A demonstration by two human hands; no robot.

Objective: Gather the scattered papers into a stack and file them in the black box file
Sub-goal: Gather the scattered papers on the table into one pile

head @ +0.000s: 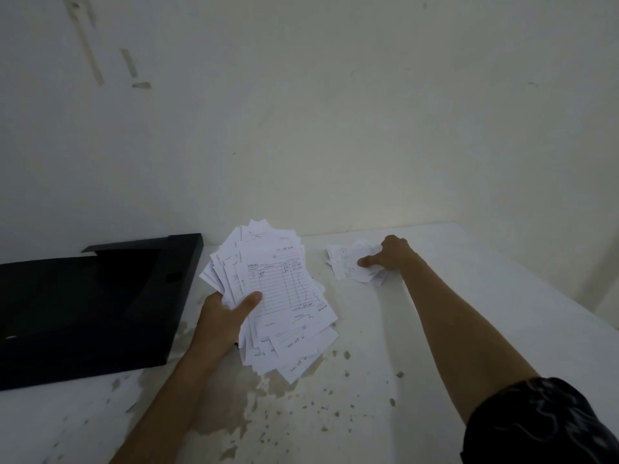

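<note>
**Papers in two lots; box file open at left**

Papers (268, 296): the larger lot is a loose, fanned stack held in the left hand (221, 316); thumb lies across the top sheet, fingers are under the stack and hidden; edges are ragged, sheets stick out at several angles, top sheet is a ruled form with handwriting. The lower sheets of the stack sag toward the table (418, 329); whether they touch it I cannot tell.

Second lot, a small pile (348, 266), lies on the table to the right of the stack, near the wall (335, 128), apart from the stack; the right hand (388, 256) rests on its right side, thumb stretched out over the sheets, fingers curled down at the pile's edge; whether they have closed on any paper I cannot tell; writing on these sheets too faint to read.

Box file (83, 309): black, lying flat on the table at left, open side up, its far end against the wall; its near right corner sits just beside the left wrist; inside is dark, contents not discernible.

Surroundings: table white, its surface stained and chipped in front of the stack and under the left forearm; bare strip of table between stack and pile; nothing lies between stack and box file but the left hand itself; wall pale, scuffed at upper left. A dark sleeve (536, 426) covers the right upper arm at lower right.
</note>
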